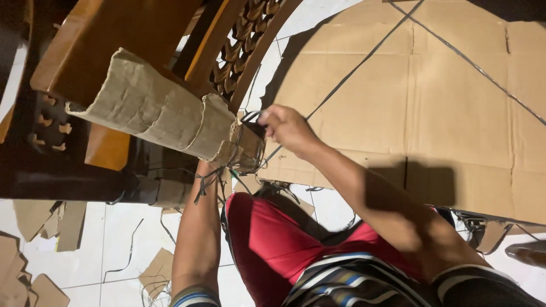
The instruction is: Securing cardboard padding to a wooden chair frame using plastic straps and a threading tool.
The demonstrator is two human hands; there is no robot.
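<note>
Your right hand (289,128) is closed in a pinch on a dark strap (253,118) at the end of a cardboard wrap (153,105). The strap runs from your fingers out over the flat cardboard sheet (443,108) as a thin black line, up and to the right. Your left forearm reaches up under the wrap; the left hand itself is hidden behind it, so you cannot tell whether it is open or gripping.

The wrap is corrugated cardboard folded around a leg or rail of a wooden chair (114,34). Its long axis runs from upper left to lower right, with the torn, open end at the upper left and the narrower, tied end pointing at your right hand. Loose dark strap ends (206,181) hang below the tied end.

The chair has orange-brown wood and a woven back (244,40) just above the wrap. No container shows here.

You sit on a white tiled floor (114,239), red shorts (267,239) between your arms. The large flattened sheet lies to your right with two straps crossing it. Cardboard scraps (34,250) and strap offcuts lie scattered on the tiles at lower left.
</note>
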